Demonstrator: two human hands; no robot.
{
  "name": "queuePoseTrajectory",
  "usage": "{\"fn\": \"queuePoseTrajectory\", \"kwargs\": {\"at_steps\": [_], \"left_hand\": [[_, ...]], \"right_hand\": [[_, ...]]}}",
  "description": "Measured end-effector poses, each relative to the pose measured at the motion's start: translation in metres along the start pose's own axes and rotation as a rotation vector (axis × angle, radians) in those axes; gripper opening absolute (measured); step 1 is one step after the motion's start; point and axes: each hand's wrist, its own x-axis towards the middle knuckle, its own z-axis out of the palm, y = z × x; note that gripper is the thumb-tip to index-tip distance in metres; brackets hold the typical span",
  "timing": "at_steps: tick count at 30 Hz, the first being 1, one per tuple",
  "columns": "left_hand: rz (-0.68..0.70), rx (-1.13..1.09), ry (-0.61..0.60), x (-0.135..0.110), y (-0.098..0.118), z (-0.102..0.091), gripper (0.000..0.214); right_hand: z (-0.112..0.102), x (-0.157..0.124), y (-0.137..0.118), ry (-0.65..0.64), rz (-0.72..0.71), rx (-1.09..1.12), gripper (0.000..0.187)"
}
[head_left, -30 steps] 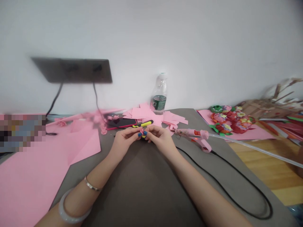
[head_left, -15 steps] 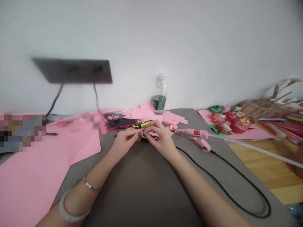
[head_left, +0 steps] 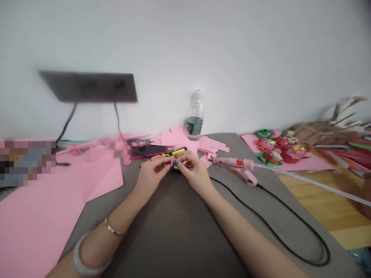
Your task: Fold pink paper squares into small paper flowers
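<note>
My left hand and my right hand meet over the middle of the grey table mat. Between their fingertips they pinch a small curled piece of pink paper, mostly covered by my fingers. Both thumbs, with blue nails, press on its near side. Just behind my hands lies a yellow and black cutting tool, partly hidden. A phone with a red edge is behind my left hand. To the right of my right hand, a pink glue gun rests on the mat, a small red light showing.
Cut pink paper pieces lie around a plastic bottle by the wall. Large pink sheets cover the left side. Colourful paper flowers sit at right. The glue gun's black cable loops across the mat.
My right hand's fingers have closed in and moved slightly left and down, nearer my left hand. The pink paper piece stays pinched between both hands.
</note>
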Motion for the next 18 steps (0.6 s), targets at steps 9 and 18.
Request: {"fn": "queuePoseTrajectory", "kwargs": {"at_steps": [9, 18], "left_hand": [[-0.096, -0.034, -0.195, 0.007, -0.003, -0.008, 0.022], [-0.129, -0.046, -0.297, 0.008, -0.003, -0.01, 0.025]], "right_hand": [[-0.009, 0.001, -0.007, -0.11, -0.26, -0.228, 0.015], [-0.019, 0.005, -0.007, -0.265, -0.399, -0.368, 0.016]]}}
